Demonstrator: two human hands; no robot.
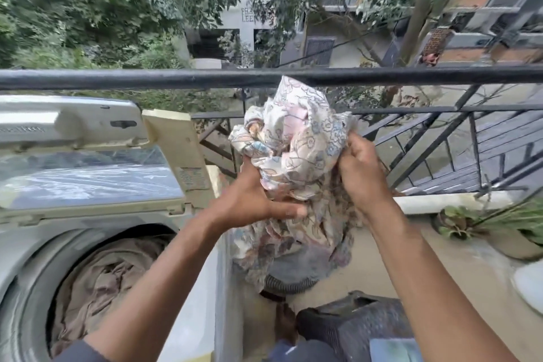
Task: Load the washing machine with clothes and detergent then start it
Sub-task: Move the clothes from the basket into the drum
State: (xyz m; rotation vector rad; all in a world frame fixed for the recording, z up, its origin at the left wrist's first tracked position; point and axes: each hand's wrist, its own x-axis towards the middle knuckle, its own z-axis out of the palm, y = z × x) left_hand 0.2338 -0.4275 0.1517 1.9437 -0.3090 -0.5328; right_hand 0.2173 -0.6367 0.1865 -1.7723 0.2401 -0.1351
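Two hands grip one bunched floral cloth (pixel 296 153), held up in front of the black railing (pixel 176 79). Left hand (pixel 252 200) clutches its lower fold from the left side, thumb across the fabric; right hand (pixel 363 173) pinches its right edge. Below and left of the left hand, the washing machine (pixel 26 247) stands with lid (pixel 88 173) raised, a beige garment (pixel 97 276) lying in the drum. Below the hands sits a dark basket (pixel 352 323).
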